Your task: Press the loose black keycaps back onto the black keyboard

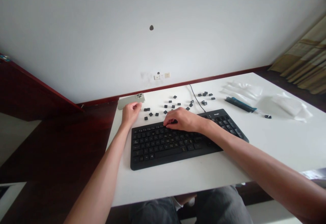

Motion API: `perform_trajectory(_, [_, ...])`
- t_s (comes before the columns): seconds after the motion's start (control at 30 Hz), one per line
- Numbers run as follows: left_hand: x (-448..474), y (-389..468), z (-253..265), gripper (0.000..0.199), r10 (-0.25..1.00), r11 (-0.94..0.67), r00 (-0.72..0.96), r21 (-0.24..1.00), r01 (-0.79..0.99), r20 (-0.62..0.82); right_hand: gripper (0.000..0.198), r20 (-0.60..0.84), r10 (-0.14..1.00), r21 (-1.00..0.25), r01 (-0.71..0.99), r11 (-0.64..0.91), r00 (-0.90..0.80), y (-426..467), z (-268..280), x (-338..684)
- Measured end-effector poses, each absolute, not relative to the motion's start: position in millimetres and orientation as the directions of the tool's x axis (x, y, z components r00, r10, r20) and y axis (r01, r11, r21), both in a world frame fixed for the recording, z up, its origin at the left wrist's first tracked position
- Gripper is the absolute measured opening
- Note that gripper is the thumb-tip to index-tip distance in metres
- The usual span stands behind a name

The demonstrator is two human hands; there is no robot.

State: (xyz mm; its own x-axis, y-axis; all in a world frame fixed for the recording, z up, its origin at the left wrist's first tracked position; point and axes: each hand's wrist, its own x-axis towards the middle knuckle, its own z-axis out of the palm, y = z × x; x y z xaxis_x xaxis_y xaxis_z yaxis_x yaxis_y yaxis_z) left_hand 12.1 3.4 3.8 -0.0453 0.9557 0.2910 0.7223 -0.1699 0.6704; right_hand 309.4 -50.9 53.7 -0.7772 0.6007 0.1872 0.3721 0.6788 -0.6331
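A black keyboard [155,145] lies on the white table, with bare sockets in its middle where keycaps are off. Over its top row, my right hand [182,119] is closed in a pinch, thumb and fingertips touching the left part of that row. Whatever sits between those fingertips is hidden. Beyond the keyboard's left corner, my left hand [131,113] rests with curled fingers beside a phone [124,102]; its fingertips meet and I cannot make out anything in them. Loose black keycaps [157,114] are scattered behind the keyboard, between and beyond my hands.
A cable [196,96] runs from the keyboard to the table's far edge. More keycaps [204,102] lie right of it. To the right are a dark slim packet [240,104], a black-tipped tool [267,116] and crumpled clear plastic bags [292,106]. A wall with sockets [162,76] stands behind.
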Motion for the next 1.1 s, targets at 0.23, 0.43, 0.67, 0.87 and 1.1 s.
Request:
perform_trajectory(0.23, [14.2,0.8,8.8,0.044,0.961,-0.14,-0.059,0.662,0.736,0.269,0.016,0.192,0.586,-0.587,0.386,0.711,-0.787,-53.4,56.1,310.4])
perform_trajectory(0.43, [13.9,0.9,10.7,0.043,0.96,-0.126,-0.072,0.651,0.749,0.27,0.017,0.193,0.579,-0.574,0.387,0.722,-0.792,-53.2,53.4,308.4])
perform_trajectory(0.67, [14.2,1.0,11.3,0.044,0.96,-0.125,-0.073,0.65,0.749,0.269,0.016,0.198,0.562,-0.568,0.373,0.734,-0.803,-55.5,55.6,308.4])
perform_trajectory(0.87, [14.9,0.6,11.9,0.043,0.96,-0.129,-0.075,0.663,0.738,0.271,0.015,0.192,0.56,-0.546,0.386,0.744,-0.806,-56.8,57.4,309.1])
perform_trajectory(1.1, [15.4,0.7,9.3,0.044,0.96,-0.127,-0.077,0.664,0.737,0.269,0.016,0.187,0.555,-0.527,0.394,0.753,-0.81,-58.6,58.0,308.4])
